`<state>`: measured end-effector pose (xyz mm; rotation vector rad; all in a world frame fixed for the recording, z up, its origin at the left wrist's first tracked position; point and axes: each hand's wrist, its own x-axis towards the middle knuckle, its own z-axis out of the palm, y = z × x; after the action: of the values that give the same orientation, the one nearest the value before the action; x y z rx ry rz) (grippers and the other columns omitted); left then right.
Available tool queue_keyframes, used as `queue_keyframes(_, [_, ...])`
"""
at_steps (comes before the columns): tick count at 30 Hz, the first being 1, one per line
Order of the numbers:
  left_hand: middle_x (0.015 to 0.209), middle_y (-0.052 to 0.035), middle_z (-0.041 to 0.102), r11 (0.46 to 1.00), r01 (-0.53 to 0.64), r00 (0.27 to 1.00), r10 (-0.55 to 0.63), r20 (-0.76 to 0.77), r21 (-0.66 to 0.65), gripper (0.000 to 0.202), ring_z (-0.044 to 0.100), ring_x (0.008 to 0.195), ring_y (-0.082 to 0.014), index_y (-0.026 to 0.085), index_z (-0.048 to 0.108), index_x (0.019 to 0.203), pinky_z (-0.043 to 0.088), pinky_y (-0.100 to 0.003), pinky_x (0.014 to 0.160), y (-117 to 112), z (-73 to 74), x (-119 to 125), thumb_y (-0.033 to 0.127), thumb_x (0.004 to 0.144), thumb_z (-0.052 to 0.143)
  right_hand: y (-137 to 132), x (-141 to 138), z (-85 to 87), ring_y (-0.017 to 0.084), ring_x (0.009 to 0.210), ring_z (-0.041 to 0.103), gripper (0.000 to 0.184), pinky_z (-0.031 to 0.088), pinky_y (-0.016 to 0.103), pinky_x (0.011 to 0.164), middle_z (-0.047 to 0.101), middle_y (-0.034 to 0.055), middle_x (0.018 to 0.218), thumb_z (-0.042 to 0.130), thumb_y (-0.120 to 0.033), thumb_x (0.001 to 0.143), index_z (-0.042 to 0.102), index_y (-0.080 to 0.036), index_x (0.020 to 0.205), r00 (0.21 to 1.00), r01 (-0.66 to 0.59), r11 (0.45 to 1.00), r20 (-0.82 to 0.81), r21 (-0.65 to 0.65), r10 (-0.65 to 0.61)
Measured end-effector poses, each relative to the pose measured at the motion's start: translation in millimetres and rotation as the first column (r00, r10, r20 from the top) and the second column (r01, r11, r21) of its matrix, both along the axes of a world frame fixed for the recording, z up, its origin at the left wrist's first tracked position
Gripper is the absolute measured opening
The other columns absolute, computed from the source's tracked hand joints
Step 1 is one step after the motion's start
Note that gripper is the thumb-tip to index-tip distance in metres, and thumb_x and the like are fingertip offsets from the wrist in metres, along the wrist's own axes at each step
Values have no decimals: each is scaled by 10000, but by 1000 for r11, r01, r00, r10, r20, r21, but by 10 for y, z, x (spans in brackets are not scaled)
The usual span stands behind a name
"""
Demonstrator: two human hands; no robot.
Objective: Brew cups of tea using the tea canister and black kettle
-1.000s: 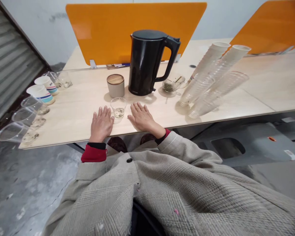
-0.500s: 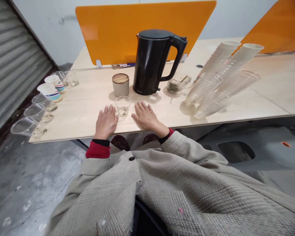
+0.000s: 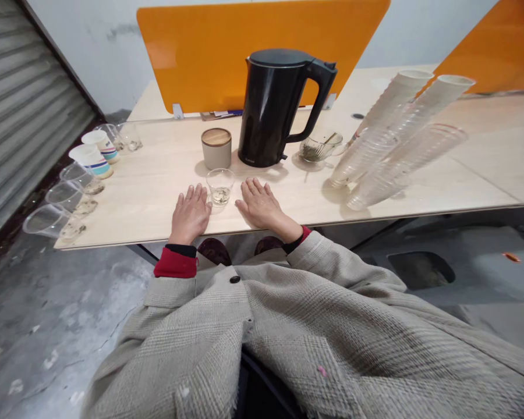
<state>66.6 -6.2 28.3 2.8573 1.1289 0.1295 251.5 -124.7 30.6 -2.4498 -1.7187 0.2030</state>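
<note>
My left hand [image 3: 190, 213] lies flat on the table near its front edge, palm down and holding nothing. My right hand [image 3: 261, 205] rests palm down the same way, fingers stretched out. Between them stands a clear plastic cup [image 3: 220, 188] with dark bits, like tea leaves, at its bottom. Just behind the cup is a grey canister [image 3: 217, 157] with a wooden lid. To its right stands a black electric kettle [image 3: 266, 110], upright with its lid shut and its handle to the right. A glass cup [image 3: 317, 149] with dry leaves and a small scoop sits beside the kettle.
Tall stacks of clear plastic cups [image 3: 388, 139] stand on the right. Along the left edge is a row of clear cups [image 3: 65, 195] and paper cups [image 3: 96, 163] with contents. An orange divider [image 3: 192, 64] rises behind the kettle. The wooden table [image 3: 126, 215] ends near my body.
Both hands stay flat in place beside the cup. The view has shifted slightly, and nothing on the table has visibly moved.
</note>
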Motion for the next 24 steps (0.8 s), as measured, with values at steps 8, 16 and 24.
queue_keyframes(8, [1805,-109,302,1000,-7,1000,8,23,-19,645,228,1704,-283,148,375,1695,205,-549,1389,4,-5,6,361,1100,243,1,8,-14,364,1709,176,735,144,587,1380,212,211,1816,322,-427,1106,300,-6,1708,1000,-2,1000,8,4,2])
queue_keyframes(16, [1795,-157,305,999,-41,997,41,67,-2,651,261,1693,-301,86,389,1674,225,-541,1383,13,-20,4,342,1090,256,-1,5,-4,367,1709,174,731,149,581,1380,214,217,1816,322,-426,1110,301,-3,1706,1000,2,1000,5,3,-2])
queue_keyframes(24, [1792,-181,311,998,-61,998,61,29,19,666,259,1692,-309,32,360,1676,230,-515,1385,-2,2,21,324,1089,245,-2,-10,22,366,1711,161,727,139,581,1379,213,221,1815,336,-412,1114,293,11,1704,1000,6,1000,-2,-3,-6])
